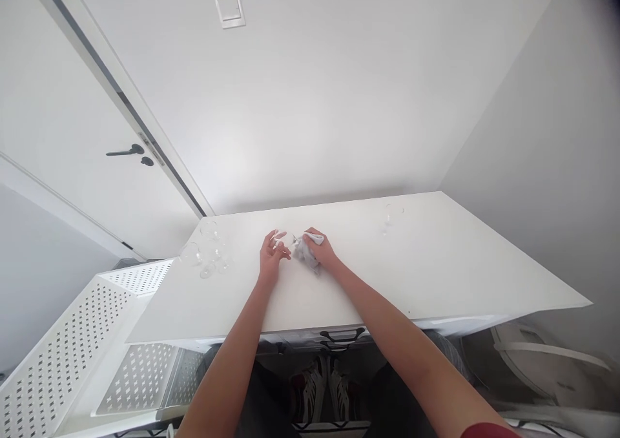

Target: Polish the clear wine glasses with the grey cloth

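Clear glasses (208, 250) are standing at the table's (368, 270) left, another (389, 215) at far right. Reaching forward, the left hand (275, 252) is curling its grip around a glass (285, 238), the right hand (318, 245) clamping a grey cloth (307, 256) beside it.

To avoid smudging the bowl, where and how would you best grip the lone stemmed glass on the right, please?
I'd pinch the stem of the lone stemmed glass, coming from its near side: it seems upright, bowl above foot, with that side open.
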`<state>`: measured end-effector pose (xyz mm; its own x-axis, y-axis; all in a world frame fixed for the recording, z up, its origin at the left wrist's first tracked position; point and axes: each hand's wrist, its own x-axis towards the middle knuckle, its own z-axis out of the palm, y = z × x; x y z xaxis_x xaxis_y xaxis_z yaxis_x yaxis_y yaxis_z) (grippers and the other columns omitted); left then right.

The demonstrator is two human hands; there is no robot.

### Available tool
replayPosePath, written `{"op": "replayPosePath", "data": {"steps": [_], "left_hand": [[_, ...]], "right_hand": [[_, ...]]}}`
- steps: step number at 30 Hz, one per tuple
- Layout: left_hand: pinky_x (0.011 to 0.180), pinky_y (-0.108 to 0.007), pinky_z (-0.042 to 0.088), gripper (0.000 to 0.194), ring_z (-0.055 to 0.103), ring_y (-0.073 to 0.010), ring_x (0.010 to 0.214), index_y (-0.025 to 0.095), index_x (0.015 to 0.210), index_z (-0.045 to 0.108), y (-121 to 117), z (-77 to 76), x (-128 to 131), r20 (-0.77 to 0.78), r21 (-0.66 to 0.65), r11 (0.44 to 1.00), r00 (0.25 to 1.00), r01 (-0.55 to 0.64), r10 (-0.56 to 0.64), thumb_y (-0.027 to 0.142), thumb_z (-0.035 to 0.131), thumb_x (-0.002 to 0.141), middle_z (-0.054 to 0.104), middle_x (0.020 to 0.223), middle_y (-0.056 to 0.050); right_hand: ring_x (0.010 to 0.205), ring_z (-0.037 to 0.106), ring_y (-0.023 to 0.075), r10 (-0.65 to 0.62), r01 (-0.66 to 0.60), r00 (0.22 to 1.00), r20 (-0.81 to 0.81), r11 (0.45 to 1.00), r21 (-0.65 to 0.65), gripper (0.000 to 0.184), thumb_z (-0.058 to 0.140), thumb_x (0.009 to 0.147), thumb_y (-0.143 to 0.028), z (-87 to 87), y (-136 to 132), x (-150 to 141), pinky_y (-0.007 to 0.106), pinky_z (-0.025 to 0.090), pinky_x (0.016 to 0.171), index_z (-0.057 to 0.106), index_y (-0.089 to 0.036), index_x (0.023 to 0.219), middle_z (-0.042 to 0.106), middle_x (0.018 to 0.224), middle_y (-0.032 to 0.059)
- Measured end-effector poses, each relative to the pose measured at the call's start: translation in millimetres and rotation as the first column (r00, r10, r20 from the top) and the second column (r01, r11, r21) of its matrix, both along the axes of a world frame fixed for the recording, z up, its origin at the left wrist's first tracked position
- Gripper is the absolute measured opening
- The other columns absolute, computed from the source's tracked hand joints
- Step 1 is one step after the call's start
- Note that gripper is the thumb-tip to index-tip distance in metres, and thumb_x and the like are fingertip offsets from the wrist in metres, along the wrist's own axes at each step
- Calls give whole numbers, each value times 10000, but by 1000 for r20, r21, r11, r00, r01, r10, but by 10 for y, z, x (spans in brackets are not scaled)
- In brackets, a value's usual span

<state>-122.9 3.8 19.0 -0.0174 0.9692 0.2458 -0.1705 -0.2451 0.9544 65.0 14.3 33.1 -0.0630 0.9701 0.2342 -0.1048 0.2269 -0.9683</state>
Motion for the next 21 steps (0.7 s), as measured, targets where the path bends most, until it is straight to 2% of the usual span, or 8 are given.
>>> {"op": "replayPosePath", "data": {"steps": [2,4,7,10,12,14,17,21], "left_hand": [[612,-309,571,504,599,-76,622,271,1349,546,19,-13,-19,10,-1,999,999,-47,47,518,654,923,598,1377,-155],[608,-303,561,496,564,-66,589,260,1341,561,23,-15,-35,20,5,998,998,-55,55,531,635,932,624,1332,-150],[604,-299,551,491,561,-72,595,263,1336,558,1,4,-39,13,29,999,1000,14,-15,528,636,932,634,1325,-147],[611,-305,558,495,590,-79,623,292,1336,537,-25,38,-21,-29,65,995,996,82,-80,502,676,910,583,1416,-146],[629,-311,573,528,617,-88,664,308,1347,523,-27,53,-11,-41,94,992,996,80,-77,476,714,884,534,1477,-145],[659,-323,592,564,640,-97,705,316,1353,511,-14,52,-6,-30,113,992,999,49,-45,457,746,860,490,1522,-143],[683,-337,607,544,666,-109,739,308,1335,504,23,18,-13,5,72,997,1000,2,-2,475,731,869,495,1510,-144],[659,-322,602,420,638,-85,663,235,1199,557,62,-31,-31,26,-61,998,1000,-16,17,545,632,926,605,1344,-149]], "right_hand": [[781,537,177,45,-56,995,84,989,136,311,706,809,-542,33,-46,-6,305,449,735,652,-236,831,614,853,27],[755,524,169,75,-86,993,92,988,127,306,688,825,-534,48,-75,-26,302,438,729,652,-231,810,602,819,18],[656,471,150,55,-62,995,-78,993,-102,363,640,841,-561,41,-60,-40,287,418,654,592,-216,742,542,693,-7],[641,506,162,9,-124,951,-309,926,-355,370,694,778,-559,25,4,-15,300,447,618,583,-205,763,577,700,8],[658,550,187,32,-204,920,-390,890,-408,375,721,753,-548,21,41,6,325,478,620,591,-199,801,614,726,37],[691,575,198,49,-179,931,-362,925,-335,367,730,752,-532,24,50,14,333,494,647,588,-204,834,631,761,47],[766,567,185,-18,12,992,-128,999,-47,317,688,812,-520,40,2,-2,322,490,729,596,-236,918,623,850,27],[874,555,198,-56,19,990,126,960,279,266,613,885,-512,51,-89,-43,339,470,847,639,-249,922,603,955,48]]}}
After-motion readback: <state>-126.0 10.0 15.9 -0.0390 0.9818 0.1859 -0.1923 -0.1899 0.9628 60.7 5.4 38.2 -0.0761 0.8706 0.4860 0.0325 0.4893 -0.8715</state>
